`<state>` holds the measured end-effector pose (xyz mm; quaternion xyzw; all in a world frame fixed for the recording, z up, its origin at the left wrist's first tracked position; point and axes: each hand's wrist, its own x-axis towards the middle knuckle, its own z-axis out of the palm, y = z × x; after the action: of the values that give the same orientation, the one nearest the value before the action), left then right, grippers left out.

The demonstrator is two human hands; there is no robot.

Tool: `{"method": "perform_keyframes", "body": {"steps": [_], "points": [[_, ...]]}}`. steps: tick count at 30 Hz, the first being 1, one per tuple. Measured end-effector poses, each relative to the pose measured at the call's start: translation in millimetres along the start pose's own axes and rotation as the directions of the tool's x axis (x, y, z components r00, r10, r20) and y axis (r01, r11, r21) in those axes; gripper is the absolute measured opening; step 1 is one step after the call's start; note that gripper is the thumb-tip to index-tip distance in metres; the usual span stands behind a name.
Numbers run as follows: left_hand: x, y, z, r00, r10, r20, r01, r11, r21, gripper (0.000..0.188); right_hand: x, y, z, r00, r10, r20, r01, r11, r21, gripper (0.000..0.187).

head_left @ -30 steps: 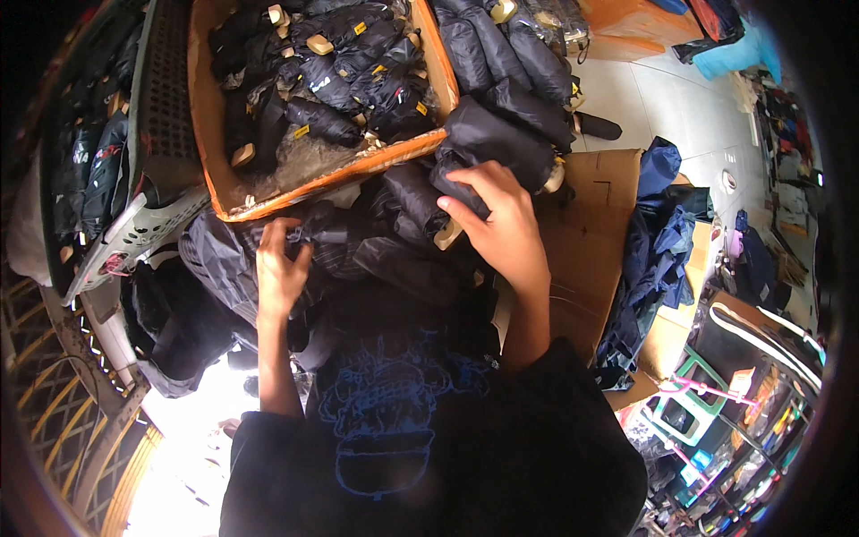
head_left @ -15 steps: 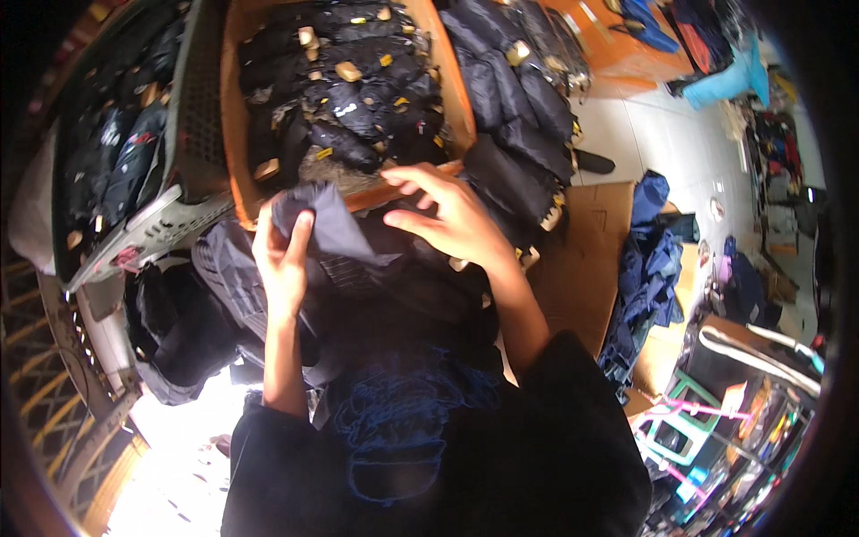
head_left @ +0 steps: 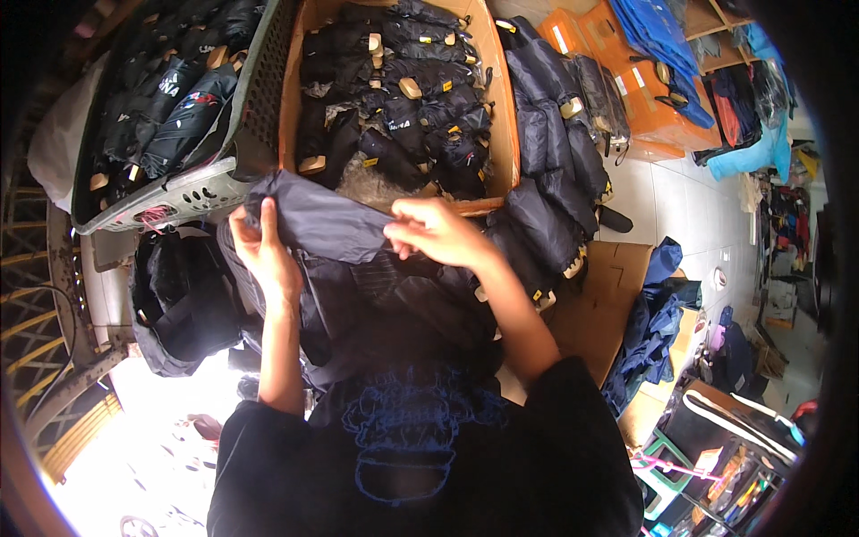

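Black fabric piece [head_left: 327,219], thin, in both hands, head view. Hangs spread between left and right fingers, slants down toward the right ones, looks wider at the left end. Gripped at left by left hand [head_left: 268,255], thumb on near face, other fingers partly hidden. Pinched at right edge by right hand [head_left: 438,234], thumb and fingertips together on cloth. Cannot tell exact finger order there.

Just below fingers: loose black cloth [head_left: 327,300], bunched, above dark shirt [head_left: 403,438] with blue line drawing. Just beyond fingers: orange-rimmed carton [head_left: 504,107], packed with rolled black bundles [head_left: 394,157], umbrella-like, pale end pieces, small yellow tags; clear plastic [head_left: 362,183] inside its near wall.

Beyond left fingers, to the left: dark grey perforated crate [head_left: 259,116], full of black rolls [head_left: 192,107]. Left of left wrist: black bag [head_left: 183,304].

Past right fingers: puffy black bundles [head_left: 541,143], stacked beside carton. Right of right forearm: cardboard [head_left: 595,286], crumpled dark blue cloth [head_left: 658,309] along its far side. Well apart from right fingers: orange boxes [head_left: 644,98], blue plastic [head_left: 658,40] on top; green stool [head_left: 667,474] at lower right.
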<state>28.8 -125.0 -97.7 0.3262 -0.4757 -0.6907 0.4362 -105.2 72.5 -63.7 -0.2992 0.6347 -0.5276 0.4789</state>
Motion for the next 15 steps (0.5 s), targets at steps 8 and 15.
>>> {"method": "perform_keyframes", "body": {"steps": [8, 15], "points": [[-10, -9, -34, 0.995, 0.102, -0.006, -0.087, 0.874, 0.477, 0.047, 135, 76, -63, 0.91, 0.092, -0.404, -0.4, 0.449, -0.799, 0.07], [-65, 2, -53, 0.739, 0.193, 0.646, -0.671, 0.298, 0.679, 0.034, 165, 105, -57, 0.855, 0.265, -0.445, -0.513, 0.317, -0.797, 0.084]]}}
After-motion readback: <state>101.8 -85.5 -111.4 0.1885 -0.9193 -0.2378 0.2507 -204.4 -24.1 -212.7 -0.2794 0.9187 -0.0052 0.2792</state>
